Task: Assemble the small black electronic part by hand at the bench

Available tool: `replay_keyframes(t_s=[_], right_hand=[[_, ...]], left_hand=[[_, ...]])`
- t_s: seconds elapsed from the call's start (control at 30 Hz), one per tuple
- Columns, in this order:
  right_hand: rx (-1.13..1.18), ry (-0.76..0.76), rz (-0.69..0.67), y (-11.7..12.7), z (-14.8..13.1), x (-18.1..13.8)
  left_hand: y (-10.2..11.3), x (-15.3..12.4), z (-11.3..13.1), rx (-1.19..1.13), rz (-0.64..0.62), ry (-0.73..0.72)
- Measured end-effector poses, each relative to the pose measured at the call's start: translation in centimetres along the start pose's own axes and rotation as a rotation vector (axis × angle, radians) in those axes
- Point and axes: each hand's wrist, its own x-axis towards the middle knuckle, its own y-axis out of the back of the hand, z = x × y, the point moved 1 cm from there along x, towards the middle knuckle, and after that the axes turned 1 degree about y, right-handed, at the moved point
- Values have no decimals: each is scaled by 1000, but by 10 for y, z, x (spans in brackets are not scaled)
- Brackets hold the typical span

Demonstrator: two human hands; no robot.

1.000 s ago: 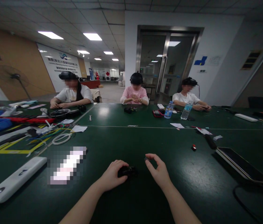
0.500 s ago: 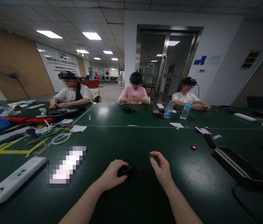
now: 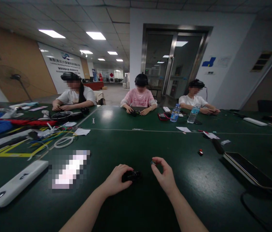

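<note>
On the dark green table (image 3: 116,148), my left hand (image 3: 117,179) is wrapped around the near-left side of a small glossy black object (image 3: 132,176). Its kind is hard to make out, and my fingers hide part of it. My right hand (image 3: 164,175) is raised to the right of it, apart from it. Between thumb and forefinger it pinches a tiny grey-blue piece (image 3: 153,162), too small to name.
A lit phone (image 3: 70,170) and a white power-bank-like device (image 3: 16,183) lie left, near loose cables (image 3: 63,142). A tablet-like device (image 3: 250,169) and a small red item (image 3: 200,152) are on the right. Two water bottles (image 3: 193,113) stand farther back; several people sit around.
My right hand has moved slightly left with the tiny piece, towards the black object. My left hand keeps its hold. The person opposite has lowered both hands to a dark object on the table.
</note>
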Motion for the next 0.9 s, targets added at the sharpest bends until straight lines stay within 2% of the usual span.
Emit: replay_keyframes(t_s=[0.33, 0.53, 0.9], right_hand=[[-71, -74, -229, -18, -7, -6], [-151, -31, -355, -28, -7, -9], [-334, -7, -448, -39, -9, -8]], left_hand=[[-1, 1, -2, 6, -5, -8], [-2, 2, 0, 29, 17, -35], [-6, 4, -6, 25, 24, -49]])
